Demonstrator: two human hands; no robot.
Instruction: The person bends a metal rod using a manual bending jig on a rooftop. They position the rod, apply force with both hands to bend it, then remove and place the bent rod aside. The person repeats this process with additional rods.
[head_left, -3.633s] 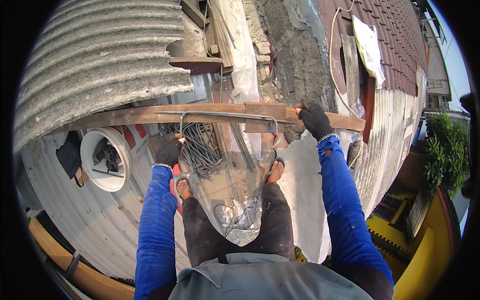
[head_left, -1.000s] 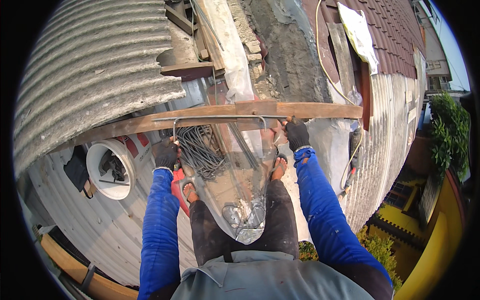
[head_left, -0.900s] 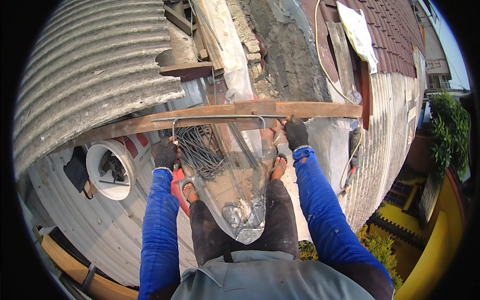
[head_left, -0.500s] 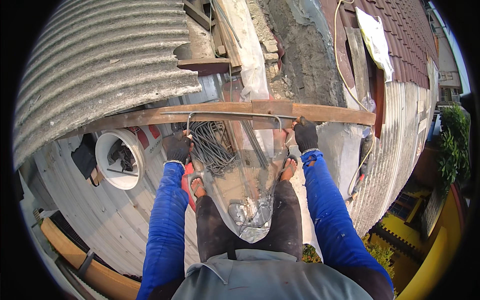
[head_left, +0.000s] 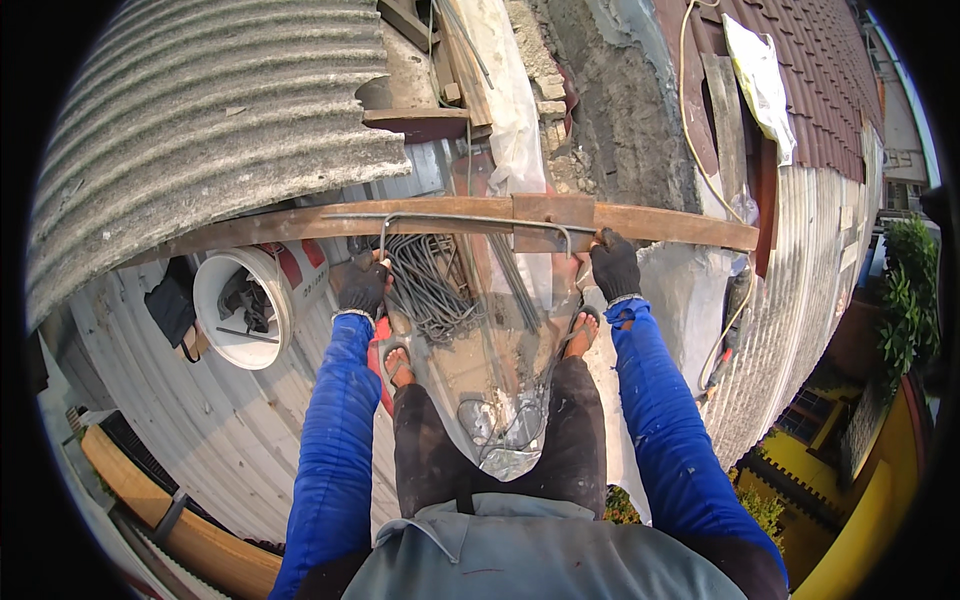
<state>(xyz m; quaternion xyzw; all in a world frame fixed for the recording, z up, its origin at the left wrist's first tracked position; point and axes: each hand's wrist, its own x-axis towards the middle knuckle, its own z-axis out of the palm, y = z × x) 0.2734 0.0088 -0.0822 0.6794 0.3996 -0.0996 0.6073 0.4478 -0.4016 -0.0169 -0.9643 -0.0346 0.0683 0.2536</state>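
A long wooden beam (head_left: 440, 217) lies crosswise in front of me, with a short wooden block (head_left: 551, 222) fixed on it. Along the beam run thin steel rods (head_left: 470, 221); their ends include downward bends, and I cannot tell exactly how they overlap. My left hand (head_left: 365, 283), in a dark fingerless glove, is closed around the bent leg at the left. Gloved alike, my right hand (head_left: 614, 267) pinches the rod's right end, by the beam's lower edge. Below the beam, between my hands, lies a pile of bent steel bars (head_left: 432, 290).
A white bucket (head_left: 286, 318) with tools lies tipped on the metal roofing (head_left: 250, 420). Corrugated sheeting (head_left: 230, 120) covers the upper left. Straight bars (head_left: 515, 285) lie ahead of my feet. A cable (head_left: 690, 110) runs along the right; beyond the roof edge is a drop.
The view has shifted slightly, so the scene sits a little farther right. Both hands keep their hold, and the rods stay along the beam.
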